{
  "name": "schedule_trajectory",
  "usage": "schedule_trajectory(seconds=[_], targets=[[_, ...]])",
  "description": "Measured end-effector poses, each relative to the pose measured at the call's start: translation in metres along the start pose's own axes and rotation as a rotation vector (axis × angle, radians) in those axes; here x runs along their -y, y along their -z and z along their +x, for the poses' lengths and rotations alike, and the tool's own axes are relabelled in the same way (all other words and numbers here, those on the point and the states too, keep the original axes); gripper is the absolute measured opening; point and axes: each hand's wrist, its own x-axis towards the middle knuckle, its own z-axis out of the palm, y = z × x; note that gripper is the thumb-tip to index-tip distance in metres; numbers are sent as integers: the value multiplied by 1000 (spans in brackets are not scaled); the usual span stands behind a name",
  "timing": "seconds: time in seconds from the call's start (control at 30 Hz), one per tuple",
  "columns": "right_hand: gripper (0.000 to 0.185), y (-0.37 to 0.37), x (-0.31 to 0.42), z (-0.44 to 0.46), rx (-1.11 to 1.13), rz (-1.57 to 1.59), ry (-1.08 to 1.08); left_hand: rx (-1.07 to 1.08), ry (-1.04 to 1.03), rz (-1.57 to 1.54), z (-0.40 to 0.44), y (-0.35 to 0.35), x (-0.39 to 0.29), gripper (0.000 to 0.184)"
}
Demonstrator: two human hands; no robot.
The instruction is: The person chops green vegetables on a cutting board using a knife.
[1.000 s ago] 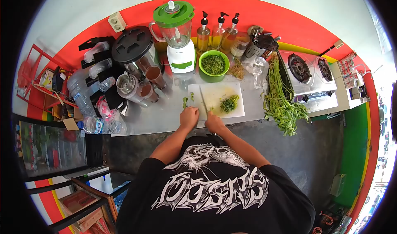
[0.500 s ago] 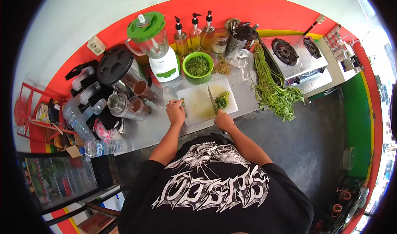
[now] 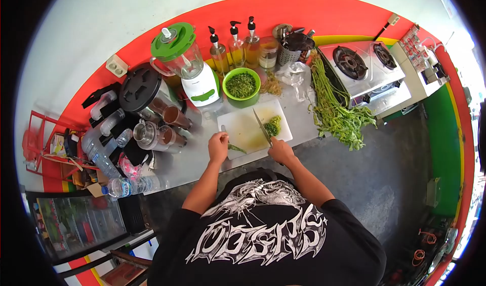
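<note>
My right hand (image 3: 281,151) is wrapped round the handle of a knife (image 3: 261,123), its blade pointing away over the white cutting board (image 3: 243,119). Just right of the blade lies a small heap of chopped greens (image 3: 272,126). At the board's left edge, my left hand (image 3: 218,147) is closed, and a slender green piece (image 3: 237,148), maybe a pod or a leaf, sticks out from it over the board. Its grip is partly hidden. Behind the board stands a green bowl (image 3: 241,102) with chopped greens inside.
Long leafy vegetables (image 3: 334,109) lie right of the board, before a gas stove (image 3: 364,63). A blender (image 3: 198,86), pump bottles (image 3: 236,51) and a plastic bag (image 3: 294,76) line the back. Jars (image 3: 164,137) and water bottles (image 3: 121,187) crowd the left.
My left hand has drawn slightly back toward me, and the slender green piece now shows beside it. My right hand and the knife have shifted slightly right and nearer in view.
</note>
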Motion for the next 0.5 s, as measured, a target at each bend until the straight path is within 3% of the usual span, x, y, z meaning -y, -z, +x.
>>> schedule_trajectory(seconds=[0.1, 0.3, 0.5], targets=[[38, 3, 5, -2, 14, 58, 67, 2, -47, -65, -3, -4, -16, 14], [33, -11, 2, -7, -30, 235, 201, 63, 153, -201, -21, -28, -41, 14], [32, -11, 2, -2, -9, 247, 262, 186, 16, -108, -31, -42, -52, 11]])
